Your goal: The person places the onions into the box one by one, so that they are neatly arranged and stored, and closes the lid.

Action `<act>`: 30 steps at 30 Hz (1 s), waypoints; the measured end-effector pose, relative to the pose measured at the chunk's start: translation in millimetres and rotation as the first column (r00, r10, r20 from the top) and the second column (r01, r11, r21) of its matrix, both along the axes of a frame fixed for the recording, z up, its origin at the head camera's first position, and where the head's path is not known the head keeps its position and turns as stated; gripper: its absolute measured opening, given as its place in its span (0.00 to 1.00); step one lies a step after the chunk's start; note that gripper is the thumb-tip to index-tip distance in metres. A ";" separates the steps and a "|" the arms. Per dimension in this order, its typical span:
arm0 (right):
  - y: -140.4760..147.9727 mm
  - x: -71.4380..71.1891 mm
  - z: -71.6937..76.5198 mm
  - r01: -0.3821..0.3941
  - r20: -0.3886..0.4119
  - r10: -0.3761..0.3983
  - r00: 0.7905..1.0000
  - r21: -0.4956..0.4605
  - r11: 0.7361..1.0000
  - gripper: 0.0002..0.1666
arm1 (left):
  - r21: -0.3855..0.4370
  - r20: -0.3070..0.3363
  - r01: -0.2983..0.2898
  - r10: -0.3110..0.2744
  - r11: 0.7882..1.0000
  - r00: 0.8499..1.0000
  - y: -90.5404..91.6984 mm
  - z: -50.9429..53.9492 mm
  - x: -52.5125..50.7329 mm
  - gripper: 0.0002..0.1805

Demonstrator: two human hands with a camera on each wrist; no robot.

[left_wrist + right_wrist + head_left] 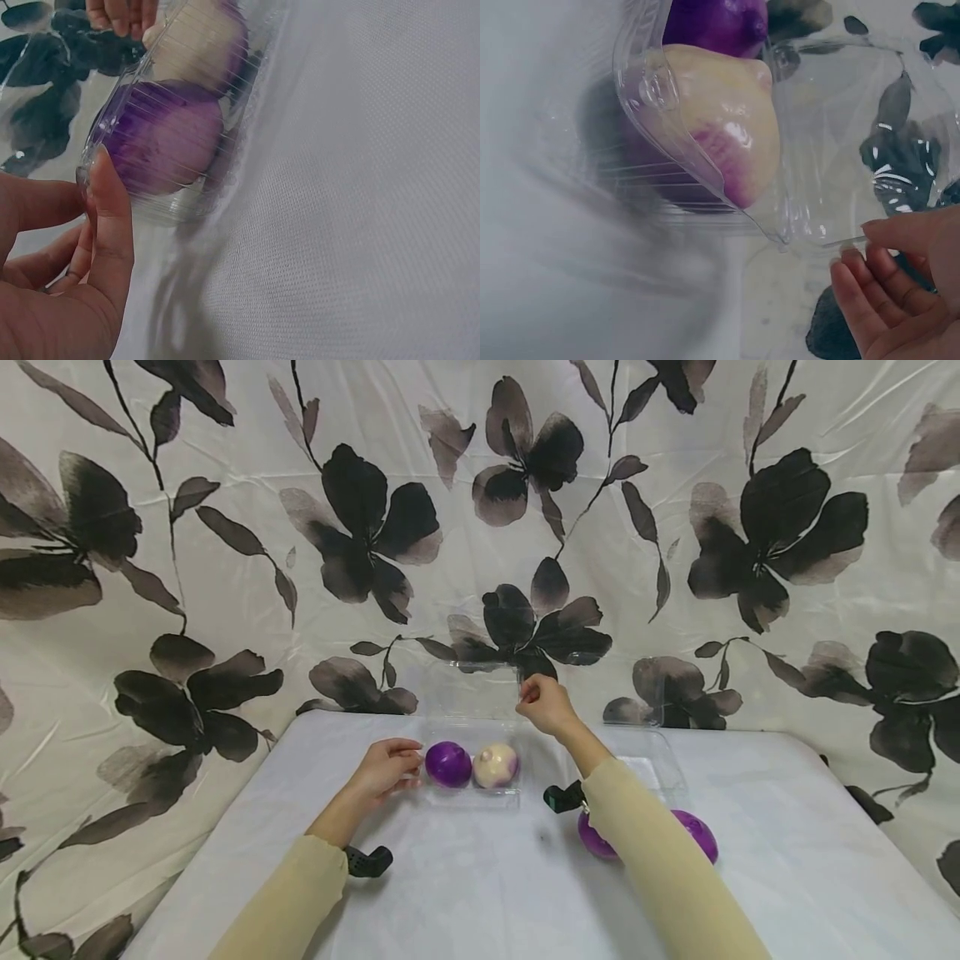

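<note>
Apparently, left grip (384, 767) pinches the container (472, 798) at left; right grip (547, 704), its lid (829, 142).

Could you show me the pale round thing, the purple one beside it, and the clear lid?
Pale round thing (496, 766), head view, its visible middle.
Purple round thing (448, 764), head view, its visible middle.
Clear lid (847, 142), right wrist view, its broad see-through panel.

Purple vegetable (448, 764), cream vegetable (496, 765) blushed purple, pale yellow sleeves (288, 893), white tablecloth (472, 893), white backdrop (465, 543) with black-and-mauve flowers (360, 527)
</note>
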State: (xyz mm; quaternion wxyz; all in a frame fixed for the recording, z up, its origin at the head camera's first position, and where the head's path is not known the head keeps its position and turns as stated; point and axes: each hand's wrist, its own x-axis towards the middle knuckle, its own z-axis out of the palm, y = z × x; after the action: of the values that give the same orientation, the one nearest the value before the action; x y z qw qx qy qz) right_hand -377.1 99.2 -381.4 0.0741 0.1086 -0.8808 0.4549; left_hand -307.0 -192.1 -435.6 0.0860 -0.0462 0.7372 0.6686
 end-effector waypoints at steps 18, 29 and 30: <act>5.9 20.8 4.6 -0.134 -0.003 0.136 0.991 0.136 0.982 0.05 | 0.002 0.012 -0.006 0.006 1.000 1.000 -1.7 -1.5 1.9 0.23; 12.9 43.3 13.5 -0.208 0.038 0.206 0.978 0.298 0.931 0.15 | 0.009 0.009 0.003 -0.003 1.000 1.000 -1.0 -2.1 -1.8 0.24; 12.8 45.9 14.3 -0.224 0.051 0.219 0.974 0.309 0.924 0.16 | 0.011 0.009 0.002 -0.002 1.000 1.000 -1.0 -2.4 -2.1 0.24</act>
State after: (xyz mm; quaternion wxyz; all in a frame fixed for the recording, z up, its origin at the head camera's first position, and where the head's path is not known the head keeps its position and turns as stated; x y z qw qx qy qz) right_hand -331.2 112.1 -367.1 -0.0029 0.2141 -0.9243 0.3160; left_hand -309.1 -193.1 -438.0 0.0902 -0.0479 0.7332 0.6723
